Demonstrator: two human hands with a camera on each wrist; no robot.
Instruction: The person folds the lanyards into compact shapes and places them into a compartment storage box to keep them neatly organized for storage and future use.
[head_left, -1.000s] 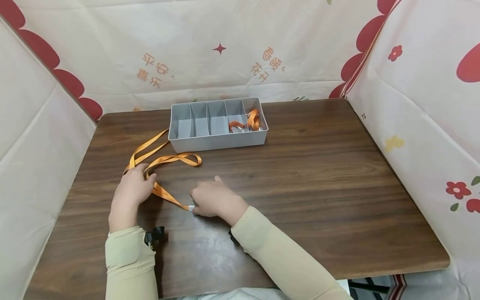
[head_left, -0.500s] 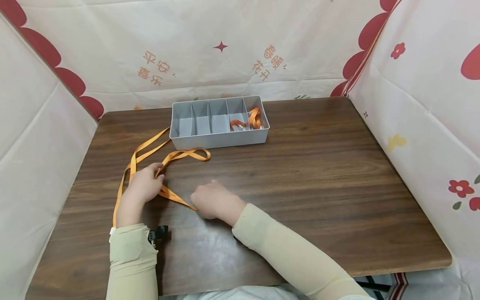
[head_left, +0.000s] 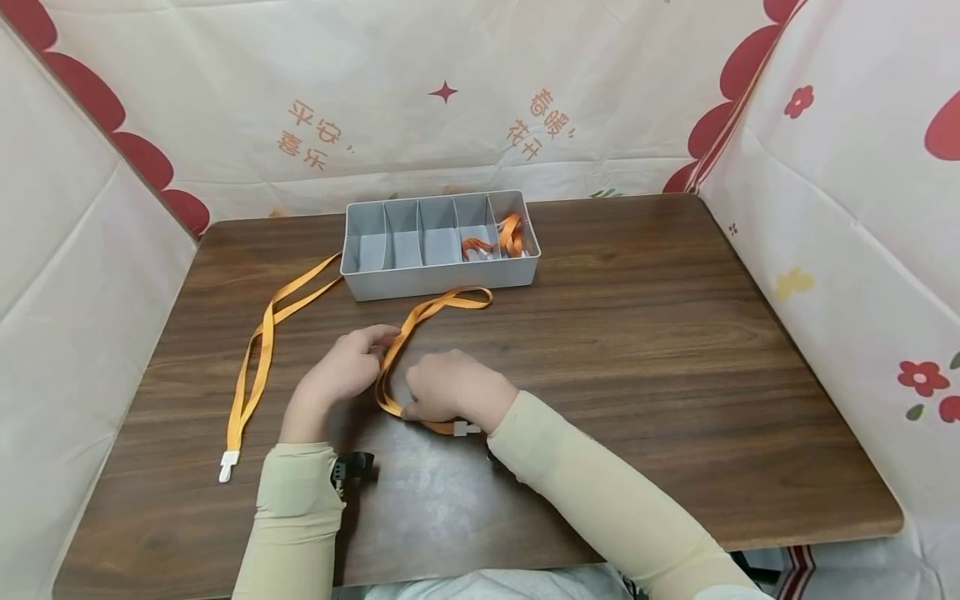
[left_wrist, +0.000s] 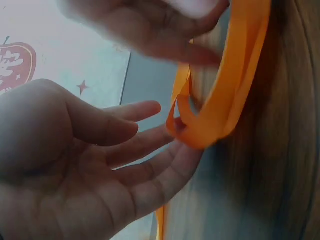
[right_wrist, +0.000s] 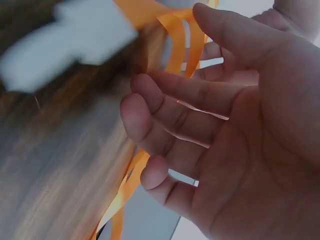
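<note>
Rightward across the brown table [head_left: 675, 333] had gone both hands and the orange lanyard [head_left: 408, 326] between them since half a second earlier, while the left lanyard [head_left: 236, 429] lay where it was, its white clip [head_left: 227, 465] now clear of the sleeve. From the head view, the left hand [head_left: 343, 367] touched the left side of the middle lanyard's bend and the right hand [head_left: 450, 387] was over its near stretch, close together but not touching; the strap's loop reached far, just short of the grey tray [head_left: 442, 280], and its clip [head_left: 467, 428] stuck out near the right wrist. More orange straps [head_left: 512, 237] lay in the tray's two right compartments. I thought the loose bend could slip off and fall apart, since neither hand seemed to hold it firmly, and a twist in the doubled band might make it lie unevenly. Left wrist view showed what the head view hid: the strap lay against that hand's fingertips, fingers loosely extended, the thumb standing off the band, with a twist or small fold there. Right wrist view gave the other palm: fingers relaxed and slightly bent, thumb tip against the strap but well apart from the fingers, no pinch visible; the clip loomed there too, blurred, beyond the fingertips.
</note>
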